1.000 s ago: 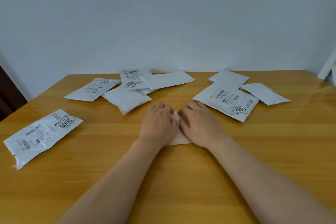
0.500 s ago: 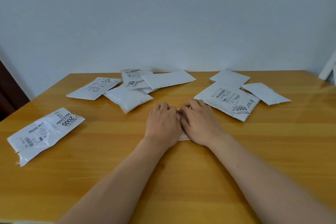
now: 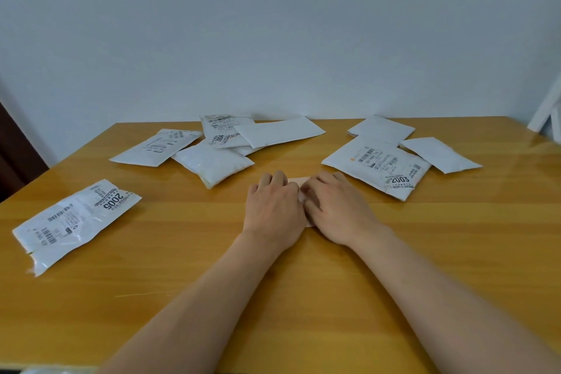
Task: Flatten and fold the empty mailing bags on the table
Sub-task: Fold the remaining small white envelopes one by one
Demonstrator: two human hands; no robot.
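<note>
Both hands, left hand (image 3: 274,209) and right hand (image 3: 337,209), have crept together over the folded mailing bag (image 3: 299,181) mid-table (image 3: 182,252); your knuckles curl, pressing it; the crease is nearly set.

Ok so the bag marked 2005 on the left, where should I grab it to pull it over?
Probably with the left hand, by the label corner nearest you on the bag marked 2005. It lies flat and alone on the table, long axis slanting away to the left, so that right-hand end is closest. Its far-left end looks torn and ragged, so avoid it.
</note>
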